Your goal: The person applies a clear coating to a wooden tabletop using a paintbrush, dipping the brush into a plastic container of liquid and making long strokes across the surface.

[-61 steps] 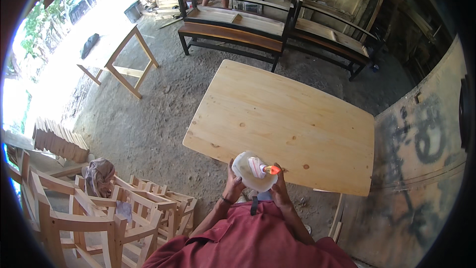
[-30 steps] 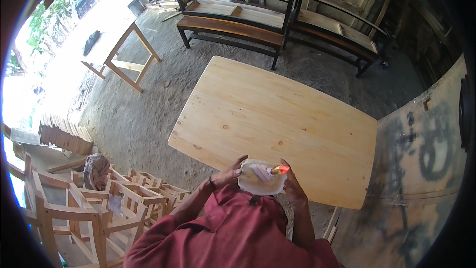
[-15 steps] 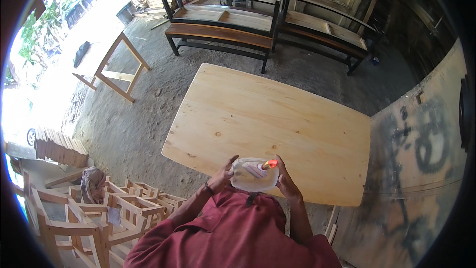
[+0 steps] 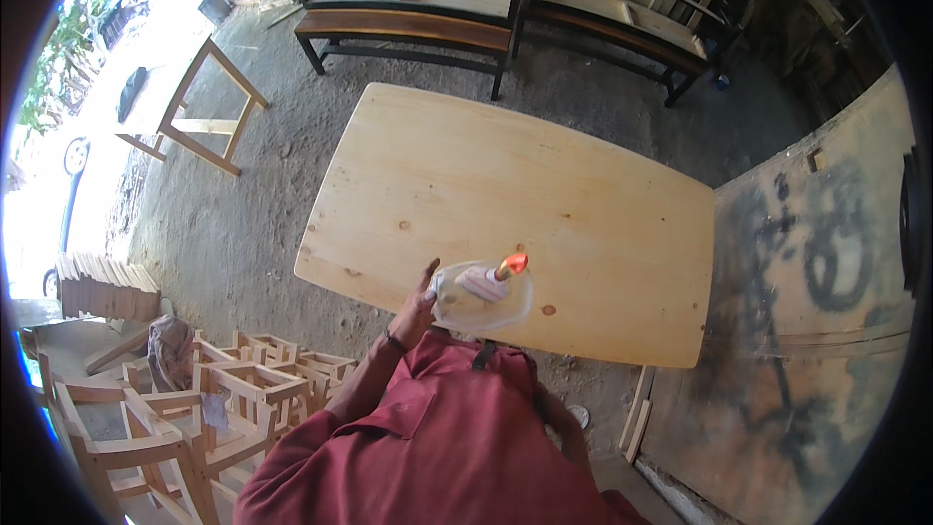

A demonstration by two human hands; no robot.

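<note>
My left hand point(image 4: 416, 311) grips the left side of a clear plastic tub point(image 4: 478, 315), its fingers at the rim. Inside leans what looks like a paintbrush point(image 4: 512, 265), with a pale lower part, a gold band and an orange-red end sticking up past the rim. The tub is held in front of me, over the near edge of a pale wooden tabletop point(image 4: 505, 175) with rounded corners. My right forearm is lowered along my side, and the hand is hidden behind my dark red clothing.
Unfinished wooden frames point(image 4: 175, 428) crowd the near left, beside stacked boards point(image 4: 107, 287). Black-framed benches point(image 4: 408, 34) stand beyond the tabletop. A wooden trestle point(image 4: 209, 117) is at far left. A paint-stained panel point(image 4: 777, 311) rises on the right, with wood strips point(image 4: 637, 413) beside it.
My right hand has let go of the tub and dropped out of sight by my side. My left hand alone now holds the tub. The view has tilted downward.
</note>
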